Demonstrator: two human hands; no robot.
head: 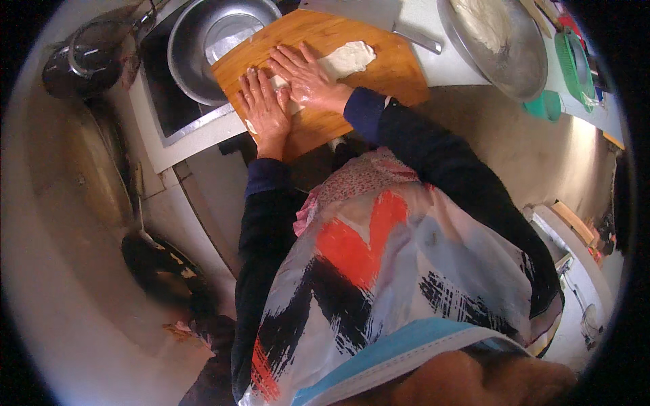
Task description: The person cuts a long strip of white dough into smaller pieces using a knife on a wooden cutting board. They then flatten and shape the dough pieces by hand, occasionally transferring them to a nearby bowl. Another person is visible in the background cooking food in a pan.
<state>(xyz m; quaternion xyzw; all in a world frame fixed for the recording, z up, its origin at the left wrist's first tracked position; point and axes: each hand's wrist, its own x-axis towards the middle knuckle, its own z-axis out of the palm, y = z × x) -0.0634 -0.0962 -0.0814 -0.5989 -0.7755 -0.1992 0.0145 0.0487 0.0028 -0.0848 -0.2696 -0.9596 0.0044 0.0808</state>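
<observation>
Both of my hands press down on a strip of pale dough [350, 59] lying across a wooden board [396, 76]. My left hand [265, 105] lies palm down near the board's left edge, fingers slightly apart. Close on its right, my right hand [307, 76] is flat on the dough, which sticks out beyond it towards the right. The palms hide the middle of the strip; a little dough shows between the hands, and a small piece lies by the left edge. The skin of both hands looks shiny.
A metal basin [223, 45] sits on the stove beside the board's left edge. Behind the board lies a cleaver [355, 12]. A metal bowl of dough [523, 61] and a green basket [574, 66] stand at the right. A dark pan [162, 269] is at lower left.
</observation>
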